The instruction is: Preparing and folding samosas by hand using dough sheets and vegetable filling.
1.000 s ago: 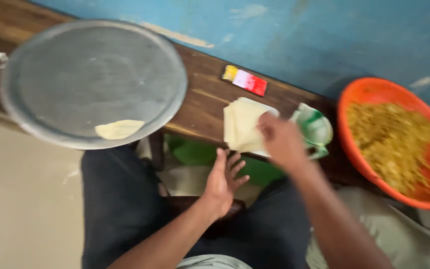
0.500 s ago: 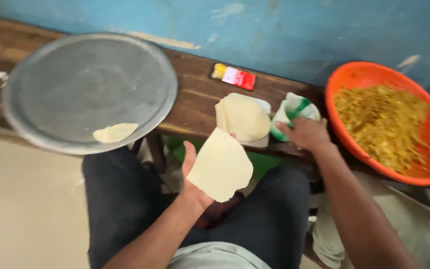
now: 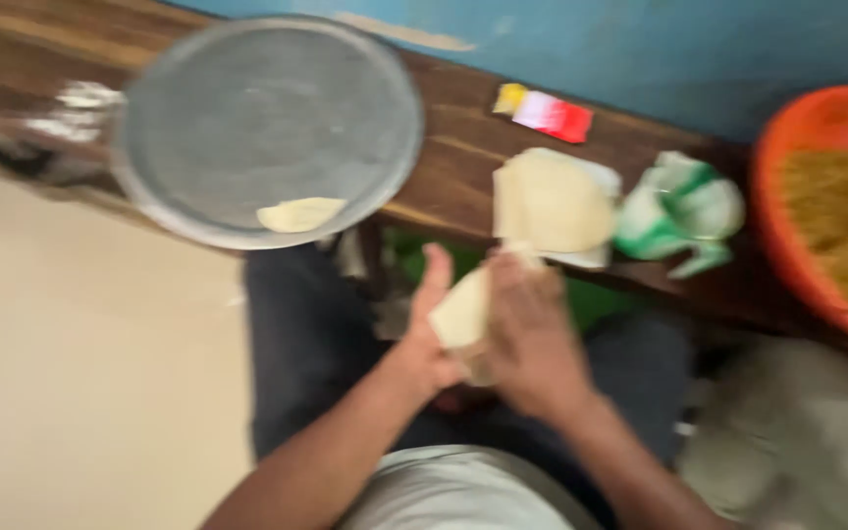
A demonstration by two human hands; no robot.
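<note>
The picture is blurred by motion. My left hand (image 3: 429, 329) and my right hand (image 3: 530, 334) meet over my lap, both on one pale dough sheet (image 3: 461, 314) that is bent between them. Just beyond my hands a stack of the same pale sheets (image 3: 550, 204) lies on the wooden bench (image 3: 463, 162). A folded piece of dough (image 3: 299, 214) rests on the near rim of a large round metal tray (image 3: 267, 118).
An orange basin (image 3: 817, 211) of yellow-brown filling stands at the right. A green and white cup (image 3: 681, 211) sits beside the stack. A small red and yellow packet (image 3: 547, 111) lies by the blue wall. Bare tan floor is at the left.
My right hand has come back from the green and white cup and joined my left hand on the dough sheet, which was flat on my left palm and is now bent.
</note>
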